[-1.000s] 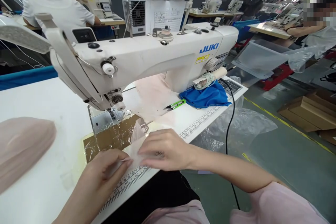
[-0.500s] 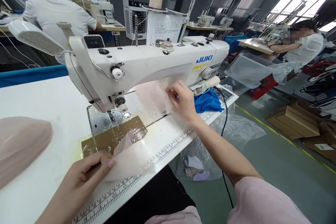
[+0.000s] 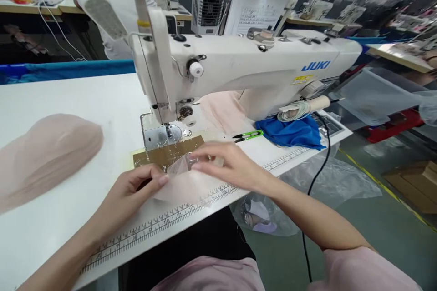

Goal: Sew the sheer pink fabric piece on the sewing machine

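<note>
A small piece of sheer pale pink fabric (image 3: 186, 186) lies over the ruler-marked front of the table. My left hand (image 3: 134, 191) pinches its left edge between thumb and fingertips. Just to the right, my right hand (image 3: 235, 166) reaches over the fabric's upper part, thumb and fingers apart; whether the fingertips touch it I cannot tell. Behind both hands lies a brown board (image 3: 170, 152) with clear film, in front of the needle area of a white sewing machine (image 3: 246, 61). More pale pink fabric (image 3: 223, 109) rests under the machine arm, near green-handled thread snips (image 3: 251, 135).
At the left of the table spreads a heap of sheer pink fabric (image 3: 54, 150). A blue cloth (image 3: 293, 132) and a thread cone (image 3: 317, 103) sit at the right, beside a hanging black cable (image 3: 319, 168). Another person (image 3: 112, 22) sits beyond the table.
My right hand has left the fabric under the machine arm and come down left beside my left hand, uncovering the snips. My left hand keeps its pinch. The view has swung left.
</note>
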The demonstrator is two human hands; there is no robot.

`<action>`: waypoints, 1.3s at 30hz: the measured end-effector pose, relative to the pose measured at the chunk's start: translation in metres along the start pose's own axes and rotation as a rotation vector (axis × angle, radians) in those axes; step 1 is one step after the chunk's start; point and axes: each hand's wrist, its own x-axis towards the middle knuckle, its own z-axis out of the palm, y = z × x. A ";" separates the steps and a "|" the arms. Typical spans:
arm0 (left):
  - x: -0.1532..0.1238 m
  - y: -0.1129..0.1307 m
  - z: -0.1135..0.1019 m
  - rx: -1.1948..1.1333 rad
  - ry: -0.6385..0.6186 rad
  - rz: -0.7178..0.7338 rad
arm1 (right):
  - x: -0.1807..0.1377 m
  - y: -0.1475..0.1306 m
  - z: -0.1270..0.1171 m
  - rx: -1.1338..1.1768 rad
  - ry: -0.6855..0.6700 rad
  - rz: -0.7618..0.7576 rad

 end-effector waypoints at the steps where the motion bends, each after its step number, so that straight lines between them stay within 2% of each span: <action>1: 0.000 0.000 0.000 -0.003 -0.012 0.007 | -0.003 -0.007 0.008 0.063 -0.063 0.031; 3: 0.001 0.000 0.000 -0.003 -0.023 0.017 | -0.003 -0.014 0.022 0.195 -0.152 0.072; 5: 0.000 0.000 0.001 0.008 -0.009 0.026 | 0.000 -0.013 0.031 0.367 -0.138 0.096; 7: 0.000 0.000 0.001 0.028 0.038 0.030 | 0.002 -0.010 0.036 0.497 -0.035 0.121; 9: 0.000 0.000 0.001 0.045 0.090 0.027 | 0.001 -0.012 0.037 0.513 0.104 0.129; 11: 0.000 0.001 0.001 0.046 0.121 0.023 | -0.004 -0.018 0.037 0.463 0.192 0.081; 12: 0.000 0.001 0.001 0.039 0.121 0.024 | -0.007 -0.022 0.038 0.428 0.191 0.029; 16: -0.002 0.005 0.000 -0.073 0.064 0.032 | -0.022 -0.036 0.048 0.273 -0.068 -0.254; 17: -0.002 0.006 0.000 -0.114 0.046 0.033 | -0.024 -0.036 0.053 0.244 -0.085 -0.297; 19: -0.005 0.007 0.000 -0.179 0.026 0.040 | -0.025 -0.033 0.063 0.221 0.024 -0.316; 21: -0.007 0.008 0.000 -0.197 0.031 0.051 | -0.023 -0.029 0.072 0.223 0.182 -0.250; 24: -0.009 0.007 -0.001 -0.188 0.066 0.059 | -0.020 -0.025 0.083 0.238 0.234 -0.099; 26: -0.009 0.006 -0.001 -0.190 0.087 0.067 | -0.020 -0.026 0.087 0.264 0.290 -0.067; 28: -0.010 0.007 -0.002 -0.188 0.119 0.080 | -0.020 -0.031 0.089 0.277 0.363 -0.091; 31: -0.010 0.007 -0.002 -0.201 0.163 0.087 | -0.021 -0.037 0.092 0.211 0.351 -0.112; 33: -0.011 0.007 -0.001 -0.221 0.175 0.088 | -0.021 -0.040 0.095 0.091 0.350 -0.138; 36: -0.011 0.005 0.000 -0.229 0.184 0.101 | -0.021 -0.042 0.101 -0.138 0.430 -0.235; 39: -0.012 0.002 0.001 -0.218 0.199 0.118 | -0.020 -0.045 0.106 -0.274 0.482 -0.284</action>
